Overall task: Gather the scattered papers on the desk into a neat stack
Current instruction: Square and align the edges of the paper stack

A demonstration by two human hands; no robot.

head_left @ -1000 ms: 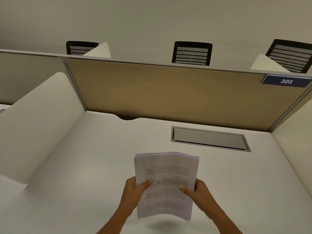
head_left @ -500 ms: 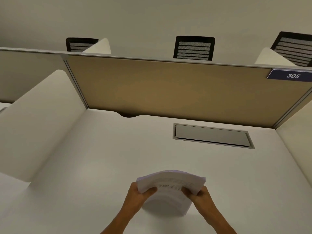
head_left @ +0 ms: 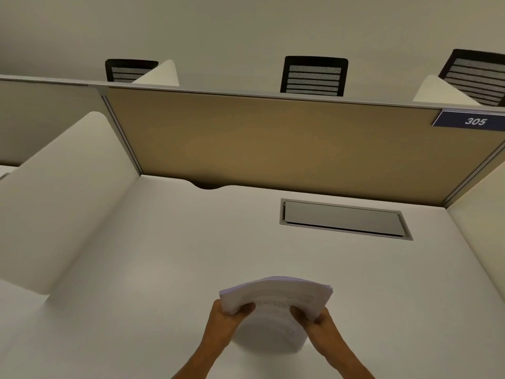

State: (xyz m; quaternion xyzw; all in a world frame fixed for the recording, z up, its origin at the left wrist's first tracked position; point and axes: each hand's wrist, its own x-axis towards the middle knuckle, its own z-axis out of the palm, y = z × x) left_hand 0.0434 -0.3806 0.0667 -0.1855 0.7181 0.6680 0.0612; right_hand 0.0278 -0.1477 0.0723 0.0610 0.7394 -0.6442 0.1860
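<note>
Low in the head view, both hands held the papers [head_left: 276, 299] as one bundle over the near part of the desk [head_left: 164, 269]. The left hand [head_left: 224, 322] gripped the bundle's left side, thumb curled over the top sheet and fingers hidden beneath. The right hand [head_left: 318, 322] gripped the right side the same way, thumb on top. The bundle stood tipped, its top edge bowed up and leaning away from the person, the lower part hanging down between the wrists toward the desk; whether the bottom edge touched the surface could not be told, since that part was blurred. Faint lines of print ran across the upper sheet, too small to read. The sheet edges at the top right corner were slightly fanned rather than flush.

Further back in the desk, right of centre, a grey hatch [head_left: 344, 220] sat flush in the surface, well apart from the papers. A tan panel [head_left: 273, 146] closed the back of the cubicle, with a small dark notch [head_left: 209, 185] where the desk met it. A blue plate [head_left: 472, 121] reading 305 was fixed at the panel's top right corner. White dividers [head_left: 62, 187] stood at the sides. Over the panel, three black chair backs [head_left: 314, 75] showed against a pale wall.
</note>
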